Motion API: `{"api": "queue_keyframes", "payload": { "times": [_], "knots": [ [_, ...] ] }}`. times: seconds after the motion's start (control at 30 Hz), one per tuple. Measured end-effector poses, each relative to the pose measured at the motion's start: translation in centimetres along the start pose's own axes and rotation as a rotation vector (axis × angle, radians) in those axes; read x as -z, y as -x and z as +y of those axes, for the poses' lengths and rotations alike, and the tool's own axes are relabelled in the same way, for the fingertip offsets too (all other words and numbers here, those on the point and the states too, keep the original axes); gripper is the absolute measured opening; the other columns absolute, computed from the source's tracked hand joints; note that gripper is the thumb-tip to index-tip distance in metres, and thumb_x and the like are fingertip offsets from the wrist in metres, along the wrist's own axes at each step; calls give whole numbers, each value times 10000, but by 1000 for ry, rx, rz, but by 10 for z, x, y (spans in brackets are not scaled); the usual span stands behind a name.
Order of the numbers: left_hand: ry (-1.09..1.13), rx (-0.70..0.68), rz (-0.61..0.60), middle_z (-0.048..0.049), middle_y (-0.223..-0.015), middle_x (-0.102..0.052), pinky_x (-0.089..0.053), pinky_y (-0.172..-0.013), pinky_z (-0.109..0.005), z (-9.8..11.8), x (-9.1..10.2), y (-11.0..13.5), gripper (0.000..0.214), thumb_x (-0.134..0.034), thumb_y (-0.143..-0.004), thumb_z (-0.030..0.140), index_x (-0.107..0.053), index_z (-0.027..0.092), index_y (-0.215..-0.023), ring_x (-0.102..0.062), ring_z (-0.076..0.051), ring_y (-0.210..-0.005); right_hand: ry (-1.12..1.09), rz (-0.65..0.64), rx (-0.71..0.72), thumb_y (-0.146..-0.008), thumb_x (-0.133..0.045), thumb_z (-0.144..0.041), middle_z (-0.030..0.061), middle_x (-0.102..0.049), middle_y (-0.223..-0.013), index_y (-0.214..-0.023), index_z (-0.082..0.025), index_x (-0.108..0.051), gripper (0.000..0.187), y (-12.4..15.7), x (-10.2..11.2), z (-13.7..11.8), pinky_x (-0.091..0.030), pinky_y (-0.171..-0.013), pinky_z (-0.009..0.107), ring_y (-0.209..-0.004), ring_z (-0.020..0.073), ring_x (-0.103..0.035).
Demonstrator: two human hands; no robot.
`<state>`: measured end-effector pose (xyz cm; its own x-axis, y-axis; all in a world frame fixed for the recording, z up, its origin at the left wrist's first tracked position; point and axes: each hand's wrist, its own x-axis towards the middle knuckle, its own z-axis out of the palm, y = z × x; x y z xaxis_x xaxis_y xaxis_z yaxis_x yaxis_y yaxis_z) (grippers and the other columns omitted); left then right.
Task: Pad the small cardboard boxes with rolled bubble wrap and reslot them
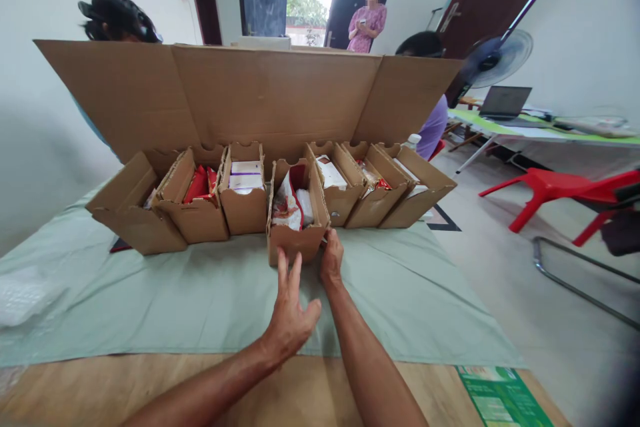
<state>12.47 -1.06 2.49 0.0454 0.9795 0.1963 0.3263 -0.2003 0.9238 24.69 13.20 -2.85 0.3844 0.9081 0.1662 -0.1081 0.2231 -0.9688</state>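
Note:
A small open cardboard box [296,243] stands pulled forward from a row of similar boxes. Inside it are a white-and-red printed pouch [287,205] and a clear-wrapped white item [305,207]. My left hand [291,312] is in front of this box, fingers stretched and spread, the tips at its lower front face. At the box's lower right side, my right hand [332,257] is closed on the edge, its fingertips partly hidden. Left of it, one box [203,220] contains red packets [201,183], and another [245,210] contains white cartons [246,175].
More boxes [417,203] stand to the right. Behind the row rises a tall cardboard panel [280,90]. Bubble wrap [23,297] lies on the green cloth [200,307] at left. A red stool [550,190], a fan [500,60] and several people are beyond.

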Motion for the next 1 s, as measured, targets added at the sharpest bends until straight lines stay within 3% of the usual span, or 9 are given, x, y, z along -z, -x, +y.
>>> {"api": "queue_keyframes", "payload": {
  "times": [0.1,0.3,0.5,0.63,0.77,0.9,1.0],
  "knots": [
    [10,-42,75,-155,-1717,149,-132,-1287,-496,-7,-11,-36,883,-581,-770,146,-254,106,-1589,30,-323,-1596,26,31,-18,-904,-412,-728,155,-718,-1199,-1152,-156,-696,685,-1,0,2,-555,-741,353,-1091,278,-672],
    [15,-71,137,-164,-1718,134,-119,-1293,-486,-17,-25,-92,906,-588,-722,100,-273,106,-1572,11,-332,-1597,98,13,-17,-862,-462,-742,163,-723,-1186,-1132,-162,-689,678,1,-2,-1,-557,-769,374,-1087,282,-662],
    [-17,-45,116,-158,-1724,95,-162,-1287,-497,-14,-24,-119,879,-626,-718,114,-344,115,-1550,-46,-366,-1591,149,-2,-4,-890,-416,-726,165,-706,-1223,-1156,-161,-669,674,3,-3,-4,-552,-789,368,-1101,276,-655],
    [-98,-52,20,-209,-1713,-82,-259,-1255,-525,-19,-1,-93,824,-626,-725,131,-422,91,-1523,-153,-381,-1576,168,-10,1,-887,-401,-727,168,-709,-1212,-1134,-162,-670,673,2,-3,-6,-552,-751,366,-1067,277,-666],
    [-364,-87,-211,-204,-1593,-428,-265,-1237,-598,-40,41,-31,640,-661,-754,178,-602,142,-1390,-268,-386,-1544,192,-34,7,-864,-429,-716,151,-733,-1111,-1053,-164,-687,638,0,-1,-8,-545,-726,366,-993,273,-674],
    [-520,-137,-355,-147,-1606,-431,-275,-1232,-610,-59,70,26,565,-654,-805,205,-619,212,-1369,-333,-352,-1523,235,-67,56,-811,-564,-623,106,-742,-943,-945,-178,-690,482,6,-6,-16,-535,-762,385,-911,264,-659],
    [-529,-163,-351,-119,-1612,-431,-244,-1253,-594,-59,75,42,541,-645,-853,244,-597,241,-1392,-338,-323,-1525,254,-132,116,-845,-545,-552,89,-740,-894,-957,-189,-683,404,16,-24,-36,-534,-751,375,-831,240,-665]
  ]
}}
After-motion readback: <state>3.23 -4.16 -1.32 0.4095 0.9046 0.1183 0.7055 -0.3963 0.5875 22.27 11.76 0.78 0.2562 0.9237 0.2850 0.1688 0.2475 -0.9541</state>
